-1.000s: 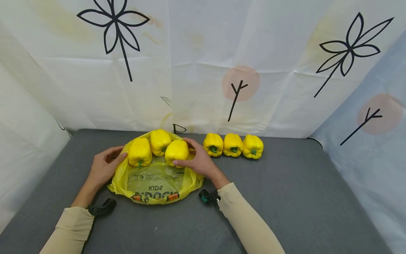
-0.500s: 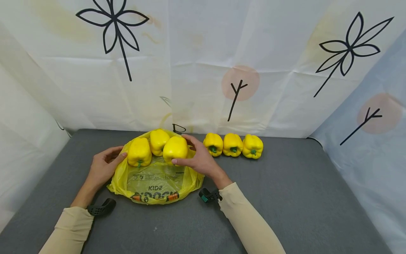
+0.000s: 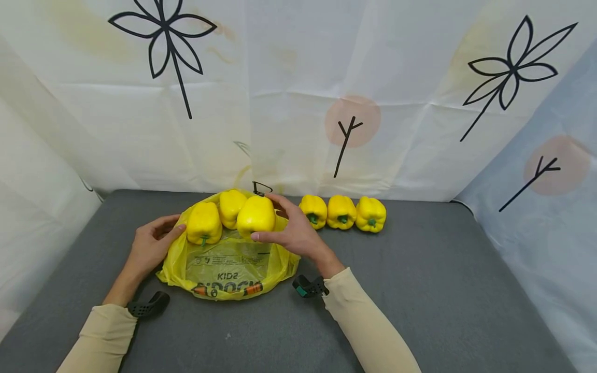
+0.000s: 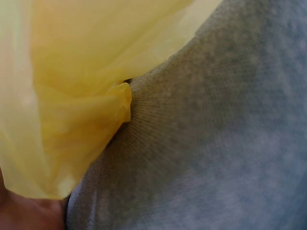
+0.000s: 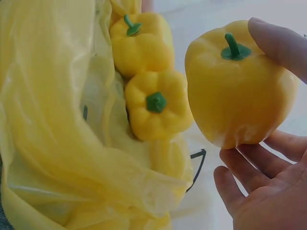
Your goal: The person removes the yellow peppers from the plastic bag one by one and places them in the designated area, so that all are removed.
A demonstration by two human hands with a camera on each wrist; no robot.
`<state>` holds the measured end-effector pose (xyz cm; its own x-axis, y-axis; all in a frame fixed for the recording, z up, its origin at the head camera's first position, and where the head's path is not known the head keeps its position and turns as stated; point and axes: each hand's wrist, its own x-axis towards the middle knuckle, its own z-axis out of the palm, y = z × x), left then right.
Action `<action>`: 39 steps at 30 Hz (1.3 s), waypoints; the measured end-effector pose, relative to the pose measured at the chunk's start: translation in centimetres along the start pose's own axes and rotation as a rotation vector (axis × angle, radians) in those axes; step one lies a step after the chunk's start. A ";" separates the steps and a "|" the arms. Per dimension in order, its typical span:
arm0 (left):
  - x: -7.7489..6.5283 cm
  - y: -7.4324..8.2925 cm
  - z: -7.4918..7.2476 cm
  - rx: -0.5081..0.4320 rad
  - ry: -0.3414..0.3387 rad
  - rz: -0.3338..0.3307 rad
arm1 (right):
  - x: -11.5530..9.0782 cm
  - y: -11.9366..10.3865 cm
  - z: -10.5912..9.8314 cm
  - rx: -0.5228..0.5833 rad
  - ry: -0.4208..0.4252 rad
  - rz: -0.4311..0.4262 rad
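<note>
A yellow bell pepper (image 3: 256,215) is held by my right hand (image 3: 298,230) above the bag's right side. In the right wrist view the thumb lies over the top of this bell pepper (image 5: 240,91), beside its green stem, and the fingers are under it. The yellow plastic bag (image 3: 228,261) lies with its mouth spread. Two more yellow peppers are in it, a left one (image 3: 204,223) and a back one (image 3: 231,207). My left hand (image 3: 154,246) grips the bag's left edge, its thumb near the left pepper. In the left wrist view the bag (image 4: 81,120) hides most of that hand.
Three yellow bell peppers (image 3: 342,212) stand in a row on the grey table (image 3: 420,290), just right of my right hand. A white printed cloth (image 3: 289,129) hangs along the table's back edge and continues at both sides.
My right hand has lifted its bell pepper slightly up and to the left, now partly covering the back pepper. My left hand and the bag have stayed nearly still.
</note>
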<state>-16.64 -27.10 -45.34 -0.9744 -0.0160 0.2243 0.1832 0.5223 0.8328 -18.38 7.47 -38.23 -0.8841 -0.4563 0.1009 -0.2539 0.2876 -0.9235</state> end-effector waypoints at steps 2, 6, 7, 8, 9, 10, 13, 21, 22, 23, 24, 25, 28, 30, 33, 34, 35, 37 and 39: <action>0.0 0.0 0.0 0.003 0.001 0.000 | 0.0 -0.1 0.0 0.000 -0.002 -0.010; 0.0 0.0 0.0 -0.006 0.000 0.001 | -0.1 -0.5 -0.2 0.002 -0.007 -0.025; 0.0 0.0 0.0 -0.008 0.000 0.001 | -0.2 -0.6 -0.2 0.002 -0.008 -0.028; 0.0 0.0 0.0 -0.012 -0.001 0.001 | -0.2 -0.7 -0.3 0.002 -0.008 -0.033; 0.0 0.0 0.0 -0.012 -0.001 0.002 | -0.2 -0.8 -0.3 0.005 -0.009 -0.038; 0.0 0.0 0.0 -0.013 -0.001 0.002 | -0.3 -0.9 -0.4 0.003 -0.009 -0.044; 0.1 0.1 0.0 -0.014 -0.002 0.000 | -0.4 -1.2 -0.5 0.003 -0.015 -0.061; 0.1 0.1 0.0 -0.007 -0.003 -0.014 | -0.7 -1.8 -0.6 0.023 -0.024 -0.074; 0.1 0.1 0.0 -0.008 -0.004 -0.015 | -0.7 -1.8 -0.7 0.027 -0.023 -0.076; 0.0 0.1 0.0 -0.011 -0.004 -0.016 | -0.8 -1.9 -0.7 0.030 -0.022 -0.075; 0.0 0.1 0.0 -0.012 -0.004 -0.016 | -0.9 -1.9 -0.8 0.034 -0.021 -0.073; 0.0 0.1 0.0 -0.011 -0.003 -0.017 | -1.0 -2.0 -0.8 0.036 -0.023 -0.071; 0.0 0.1 0.0 -0.008 -0.001 -0.014 | -1.2 -2.1 -1.1 0.031 -0.030 -0.063; 0.0 0.1 0.0 -0.006 0.000 -0.012 | -1.3 -2.1 -1.3 0.030 -0.036 -0.058; 0.0 0.0 0.0 -0.006 -0.001 -0.012 | -1.5 -2.0 -1.5 0.036 -0.044 -0.065; 0.0 0.0 0.0 -0.006 -0.001 -0.013 | -1.6 -1.9 -1.6 0.035 -0.046 -0.070; 0.0 0.0 0.0 -0.005 -0.001 -0.013 | -1.7 -1.9 -1.6 0.035 -0.046 -0.077; 0.0 0.0 0.0 -0.004 -0.002 -0.014 | -1.9 -1.8 -1.8 0.033 -0.048 -0.088; 0.0 0.0 0.0 -0.001 -0.003 -0.014 | -2.1 -1.7 -2.0 0.024 -0.047 -0.093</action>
<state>-16.67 -27.10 -45.37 -0.9772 -0.0204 0.2112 0.1698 0.5212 0.8364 -16.88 9.60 -36.18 -0.8374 -0.5196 0.1695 -0.3239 0.2220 -0.9197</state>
